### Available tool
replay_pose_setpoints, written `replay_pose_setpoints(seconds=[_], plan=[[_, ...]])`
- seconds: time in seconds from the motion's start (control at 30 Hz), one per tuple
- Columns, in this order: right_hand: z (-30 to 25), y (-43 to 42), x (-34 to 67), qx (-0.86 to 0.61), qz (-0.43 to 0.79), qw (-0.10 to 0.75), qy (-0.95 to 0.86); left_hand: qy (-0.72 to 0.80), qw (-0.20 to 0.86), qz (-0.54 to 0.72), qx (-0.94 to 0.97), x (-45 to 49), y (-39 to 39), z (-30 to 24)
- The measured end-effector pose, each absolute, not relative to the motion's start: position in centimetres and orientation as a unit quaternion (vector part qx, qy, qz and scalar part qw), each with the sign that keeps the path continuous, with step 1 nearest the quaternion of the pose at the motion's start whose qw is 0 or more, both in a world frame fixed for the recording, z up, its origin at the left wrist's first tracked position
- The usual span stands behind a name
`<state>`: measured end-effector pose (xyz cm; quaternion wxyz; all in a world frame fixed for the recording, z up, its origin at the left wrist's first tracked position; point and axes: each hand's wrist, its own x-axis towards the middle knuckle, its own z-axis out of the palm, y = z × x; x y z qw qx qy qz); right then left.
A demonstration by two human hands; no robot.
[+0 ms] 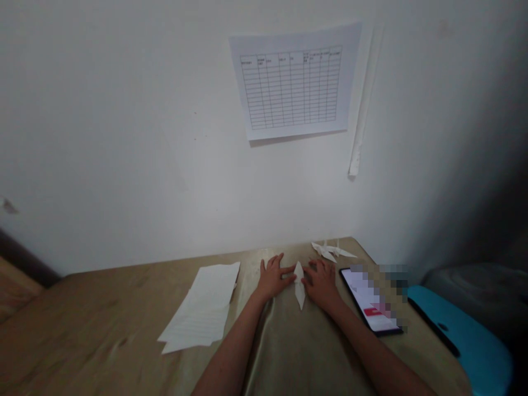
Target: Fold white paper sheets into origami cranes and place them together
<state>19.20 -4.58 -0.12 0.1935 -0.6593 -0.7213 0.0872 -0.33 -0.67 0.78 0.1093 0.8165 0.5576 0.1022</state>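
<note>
A narrow, pointed piece of white folded paper (300, 291) lies lengthwise on the table between my two hands. My left hand (272, 279) pinches its left edge with thumb and index finger, while the other fingers spread over the tabletop. From the other side, my right hand (320, 283) grips the right edge, its fingers curled. Beyond the right hand lie white folded paper figures (330, 251) with pointed ends, close to the wall.
White lined sheets (202, 311) lie stacked on the table's left part. A phone (369, 302) with a lit screen is right of my right arm. A turquoise object (466, 341) stands beyond the right edge. A printed table sheet (295, 82) hangs on the wall.
</note>
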Motion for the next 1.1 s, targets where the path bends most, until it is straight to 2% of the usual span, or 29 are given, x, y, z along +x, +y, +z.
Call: replay_pose_setpoints(seconds=[0.53, 0.9, 1.1], plan=[[-0.8, -4.2, 19.4, -0.634, 0.131, 0.22, -0.73, 0.558, 0.15, 0.088, 0.811, 0.0, -0.8, 1.4], [-0.5, -4.2, 19.5, -0.642, 0.118, 0.217, -0.725, 0.563, 0.143, 0.107, 0.807, 0.2, -1.3, 1.9], [-0.4, -4.0, 19.6, -0.639, 0.123, 0.209, -0.73, 0.576, 0.138, 0.075, 0.802, 0.3, -1.0, 1.6]])
